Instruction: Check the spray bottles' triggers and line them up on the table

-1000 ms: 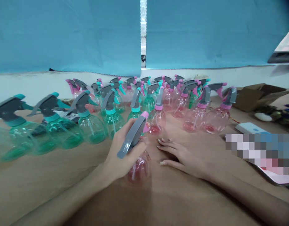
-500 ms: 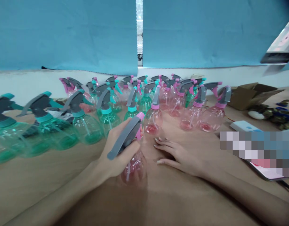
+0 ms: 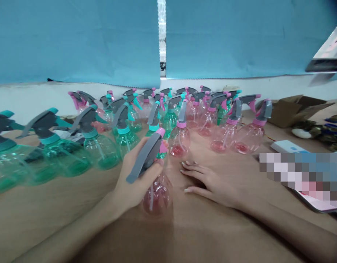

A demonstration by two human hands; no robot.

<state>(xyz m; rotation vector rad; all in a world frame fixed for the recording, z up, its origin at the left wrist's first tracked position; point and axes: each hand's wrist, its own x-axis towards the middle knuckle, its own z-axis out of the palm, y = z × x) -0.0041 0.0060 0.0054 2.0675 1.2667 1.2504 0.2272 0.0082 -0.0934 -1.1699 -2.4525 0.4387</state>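
Observation:
My left hand (image 3: 138, 182) is wrapped round the neck of a pink spray bottle (image 3: 157, 199) with a grey and pink trigger head, upright at the near middle. My right hand (image 3: 209, 180) lies on the table, fingers apart, to the right of that bottle, holding nothing. Just beyond my hands stands another pink bottle (image 3: 179, 140). Left of it, a row of green spray bottles (image 3: 101, 151) with grey and turquoise heads runs towards the left edge. Two pink bottles (image 3: 249, 138) stand to the right.
Several more pink and green bottles crowd the back of the wooden table (image 3: 201, 233). At the right are an open cardboard box (image 3: 290, 111), a white box (image 3: 289, 147) and a partly pixelated flat device (image 3: 319, 204). A blue curtain (image 3: 75, 40) hangs behind.
The view has shifted slightly. The held bottle's head sits a little further left and is tilted slightly more upright, with my left hand still round it. My right hand has stayed on the table.

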